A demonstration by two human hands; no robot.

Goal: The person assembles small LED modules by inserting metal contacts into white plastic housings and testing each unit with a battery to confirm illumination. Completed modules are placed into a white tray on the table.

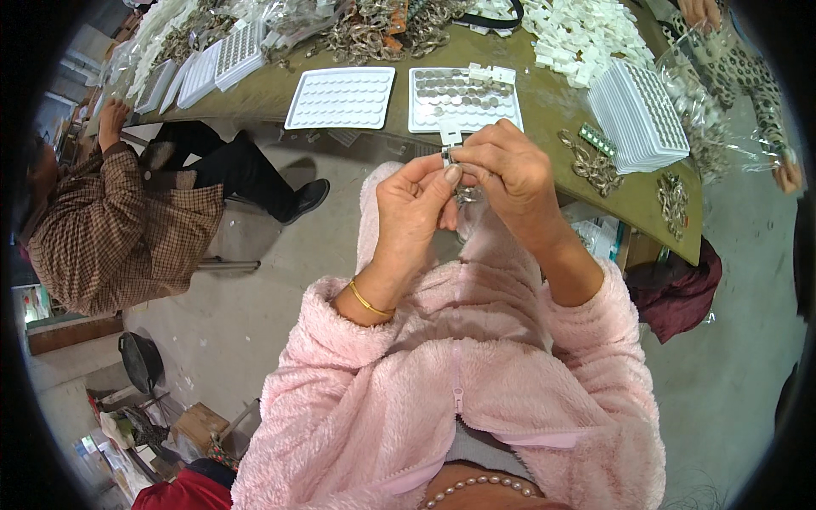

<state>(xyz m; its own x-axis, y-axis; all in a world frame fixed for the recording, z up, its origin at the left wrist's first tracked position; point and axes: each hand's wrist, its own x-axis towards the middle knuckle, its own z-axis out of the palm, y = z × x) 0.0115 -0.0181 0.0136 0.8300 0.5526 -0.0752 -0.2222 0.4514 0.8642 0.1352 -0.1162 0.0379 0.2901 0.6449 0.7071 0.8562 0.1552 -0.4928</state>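
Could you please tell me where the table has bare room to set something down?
Bare tabletop lies between the tray of round pieces and the tall tray stack, and left of the empty tray. The back is crowded by metal pieces and a white heap.

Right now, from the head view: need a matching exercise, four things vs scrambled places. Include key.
Things
1. yellow metal bangle
2. heap of small white plastic pieces
3. small white flat piece
4. dark maroon cloth

Places
A. at the fingertips of the left hand and right hand
B. just below the tabletop's right corner in the picture
C. around the left wrist
D. far side of the olive-green tabletop

Pairs: 1-C, 2-D, 3-A, 4-B
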